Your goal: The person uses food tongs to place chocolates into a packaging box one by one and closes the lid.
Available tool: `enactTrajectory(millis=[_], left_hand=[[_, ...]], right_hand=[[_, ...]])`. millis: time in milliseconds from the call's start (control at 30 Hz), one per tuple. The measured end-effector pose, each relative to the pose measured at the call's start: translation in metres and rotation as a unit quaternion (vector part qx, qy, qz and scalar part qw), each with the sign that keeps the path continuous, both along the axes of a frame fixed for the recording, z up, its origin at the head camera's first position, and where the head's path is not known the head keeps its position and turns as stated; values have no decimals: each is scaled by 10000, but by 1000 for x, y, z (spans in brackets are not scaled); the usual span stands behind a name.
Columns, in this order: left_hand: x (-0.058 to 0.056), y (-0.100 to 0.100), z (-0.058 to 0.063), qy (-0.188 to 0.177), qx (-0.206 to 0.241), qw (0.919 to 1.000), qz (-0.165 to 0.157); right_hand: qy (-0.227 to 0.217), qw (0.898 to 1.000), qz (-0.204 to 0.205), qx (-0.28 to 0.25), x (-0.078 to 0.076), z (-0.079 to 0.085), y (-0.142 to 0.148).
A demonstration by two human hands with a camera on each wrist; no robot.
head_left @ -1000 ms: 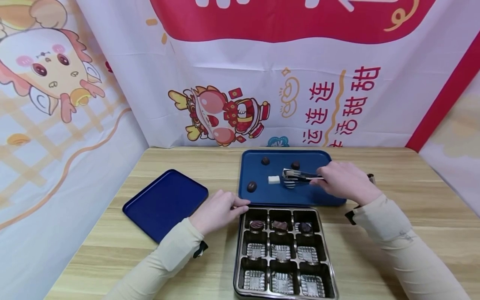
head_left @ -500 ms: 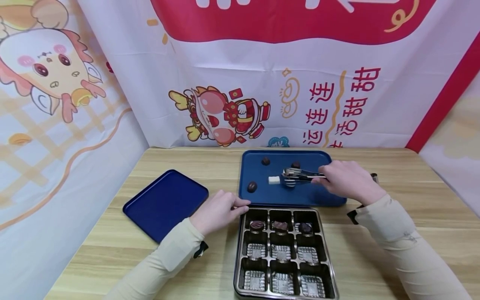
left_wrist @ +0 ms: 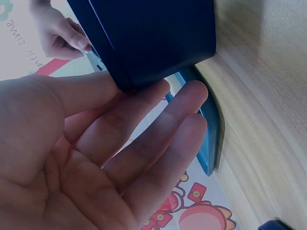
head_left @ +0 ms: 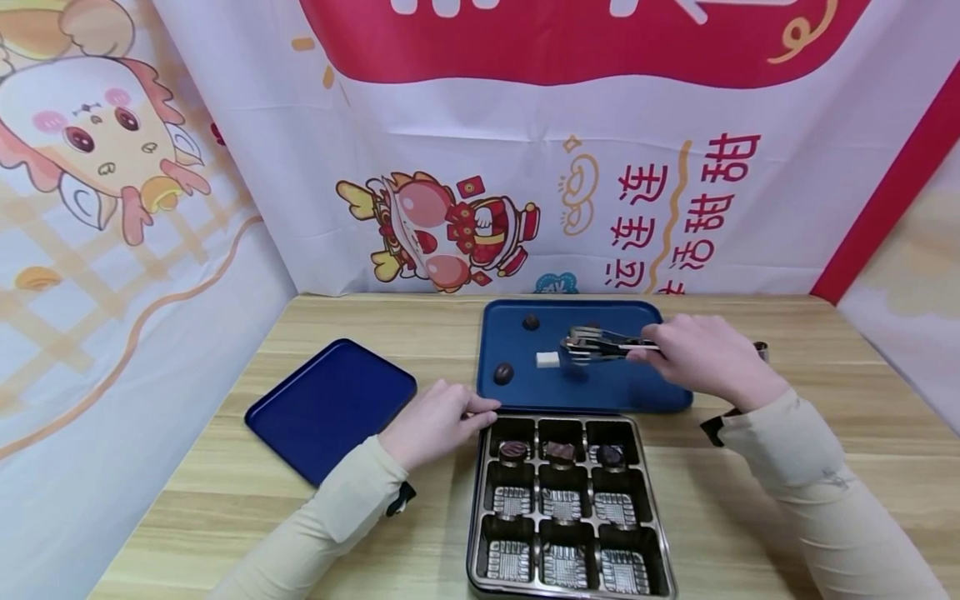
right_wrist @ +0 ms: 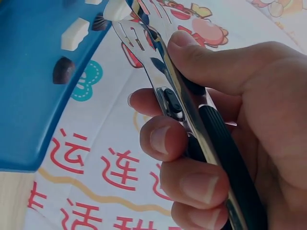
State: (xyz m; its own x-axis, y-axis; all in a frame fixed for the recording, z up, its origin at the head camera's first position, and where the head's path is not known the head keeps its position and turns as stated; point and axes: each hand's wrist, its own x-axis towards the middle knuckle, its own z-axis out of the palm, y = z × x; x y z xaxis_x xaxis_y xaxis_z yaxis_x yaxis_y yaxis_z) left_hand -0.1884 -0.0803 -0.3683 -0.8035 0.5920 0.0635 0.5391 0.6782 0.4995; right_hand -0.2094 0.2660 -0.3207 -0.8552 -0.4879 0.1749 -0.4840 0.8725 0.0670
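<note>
My right hand [head_left: 708, 354] grips a pair of metal tongs [head_left: 615, 343] over the blue tray [head_left: 615, 390]. In the right wrist view, the fork-like ends of the tongs pinch a white chocolate [right_wrist: 116, 9]. A second white chocolate [head_left: 547, 359] lies on the tray, among dark chocolates such as the one [head_left: 503, 373] near the left edge. With thumb and index finger, my left hand [head_left: 438, 421] holds the far left corner of a chocolate box [head_left: 652, 500]. Its other fingers are extended in the left wrist view. Three chocolates sit in the box's far row.
A dark blue tray [head_left: 333, 408] lies at an angle on the wooden table, left of the left hand. The box stands just in front of the blue tray. A printed cloth [head_left: 480, 125] hangs behind the table.
The tongs closed on the white chocolate and rose slightly off the tray. My right hand shifted a little right and away from me; the left hand stayed at the box corner.
</note>
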Motion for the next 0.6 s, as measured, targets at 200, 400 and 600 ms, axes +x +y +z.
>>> enactTrajectory(millis=[200, 400, 600], left_hand=[[1, 0, 2, 3, -3, 10000, -6], [1, 0, 2, 7, -4, 10000, -3], [1, 0, 2, 20, -6, 10000, 3]], right_hand=[[78, 10000, 7, 43, 5, 8, -2], [243, 9996, 104, -10, 13, 15, -4], [681, 9966, 448, -64, 23, 22, -8]])
